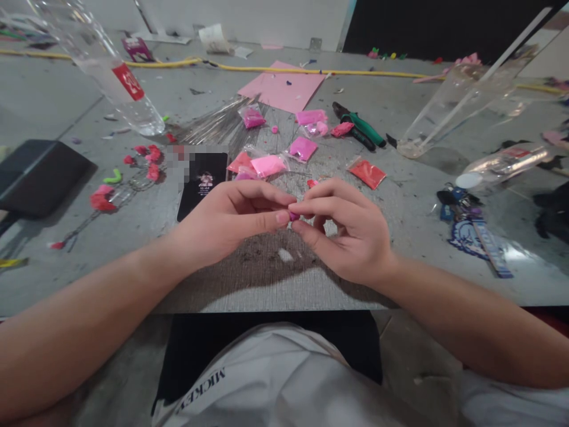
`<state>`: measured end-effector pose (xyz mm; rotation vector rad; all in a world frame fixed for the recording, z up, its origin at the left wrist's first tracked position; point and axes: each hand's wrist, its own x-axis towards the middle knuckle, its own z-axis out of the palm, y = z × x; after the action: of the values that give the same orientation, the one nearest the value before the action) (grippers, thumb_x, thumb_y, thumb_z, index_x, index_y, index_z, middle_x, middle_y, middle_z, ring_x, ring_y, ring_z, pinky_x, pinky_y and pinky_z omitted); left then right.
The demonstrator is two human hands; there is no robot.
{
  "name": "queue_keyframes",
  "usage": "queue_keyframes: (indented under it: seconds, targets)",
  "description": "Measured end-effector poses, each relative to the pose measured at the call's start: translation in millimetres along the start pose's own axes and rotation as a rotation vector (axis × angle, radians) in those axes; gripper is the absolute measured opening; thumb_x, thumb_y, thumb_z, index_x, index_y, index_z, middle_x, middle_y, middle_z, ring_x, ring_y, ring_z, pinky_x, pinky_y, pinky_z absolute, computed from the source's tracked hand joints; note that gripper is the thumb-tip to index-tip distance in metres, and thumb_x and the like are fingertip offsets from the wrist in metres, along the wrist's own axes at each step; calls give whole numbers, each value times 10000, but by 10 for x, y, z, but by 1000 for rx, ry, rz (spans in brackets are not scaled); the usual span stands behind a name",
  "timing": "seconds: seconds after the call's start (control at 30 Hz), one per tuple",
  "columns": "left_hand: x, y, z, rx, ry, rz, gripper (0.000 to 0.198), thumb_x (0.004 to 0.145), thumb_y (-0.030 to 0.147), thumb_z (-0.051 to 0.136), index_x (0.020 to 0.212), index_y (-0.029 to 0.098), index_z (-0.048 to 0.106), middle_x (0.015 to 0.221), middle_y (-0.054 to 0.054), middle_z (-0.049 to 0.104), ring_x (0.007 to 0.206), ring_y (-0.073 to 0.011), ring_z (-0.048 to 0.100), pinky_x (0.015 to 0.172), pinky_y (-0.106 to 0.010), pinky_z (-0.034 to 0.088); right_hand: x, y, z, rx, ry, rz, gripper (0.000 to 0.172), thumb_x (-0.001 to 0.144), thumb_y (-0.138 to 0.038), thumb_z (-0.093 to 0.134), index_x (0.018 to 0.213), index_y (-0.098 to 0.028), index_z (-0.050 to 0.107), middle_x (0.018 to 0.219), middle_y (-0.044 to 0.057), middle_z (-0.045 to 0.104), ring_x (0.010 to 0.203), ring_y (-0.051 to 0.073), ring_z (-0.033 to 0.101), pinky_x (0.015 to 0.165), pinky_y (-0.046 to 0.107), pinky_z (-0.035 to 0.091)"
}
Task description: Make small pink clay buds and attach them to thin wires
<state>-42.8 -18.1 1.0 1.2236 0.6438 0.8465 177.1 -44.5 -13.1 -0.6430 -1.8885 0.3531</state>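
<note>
The pink piece (294, 216) is tiny, a deep magenta, and mostly hidden; only a sliver shows between your fingertips, so its shape cannot be told. You hold it just above the table, in the middle, close to the near edge. Your left hand (231, 222) pinches it from one side with thumb and forefinger closed on it, the other fingers curled in. Your right hand (351, 234) meets it from the other side, its thumb and forefinger also closed on the piece, the remaining fingers bent loosely above.

Just beyond your hands lies a cluster of small pink bags (268, 165), with a red bag (367, 173) a little apart to the right. A black phone (202, 184) lies flat beside your left hand. Further back are green-handled pliers (362, 127), a bundle of thin wires (213, 127) and a pink sheet (282, 89). Red scraps (149, 155) are scattered to the left, near a dark case (35, 175). A clear bottle (111, 77) with a red label stands at the far left. A bunch of keys (466, 219) lies to the right.

The table (400, 255) is grey, grainy and strewn with crumbs. A yellow cord (311, 71) runs across its far side, in front of a pale wall.
</note>
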Motion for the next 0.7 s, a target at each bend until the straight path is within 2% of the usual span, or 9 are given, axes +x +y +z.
queue_keyframes:
  seconds: [0.2,0.3,0.4,0.7]
  targets:
    - [8,10,6,-8,-3,-10,182,837,195,928,1008,221,869,950,-35,834,868,-134,772,820,-219,619,13,0,-3,4,-3,63,78,1000,-215,733,1065,-212,776,947,33,759,810,134,686,606,252,569]
    - [21,27,18,-71,33,-29,189,800,206,951,969,200,865,889,-36,814,763,-118,740,724,-212,605,10,21,2,-35,-25,59,101,1019,-239,719,1093,-211,781,977,45,765,832,140,692,608,253,569]
    - [32,52,32,-124,44,-70,227,766,242,970,952,180,857,843,-40,785,689,-114,704,636,-219,584,4,35,4,-44,-19,36,100,1028,-231,710,1097,-213,781,986,47,766,840,141,690,617,256,575]
    - [33,77,70,-138,49,-95,217,733,182,984,912,181,862,795,-21,770,659,-87,676,619,-174,569,3,5,8,27,11,68,94,983,-162,740,1050,-214,780,981,35,737,822,131,677,638,265,598]
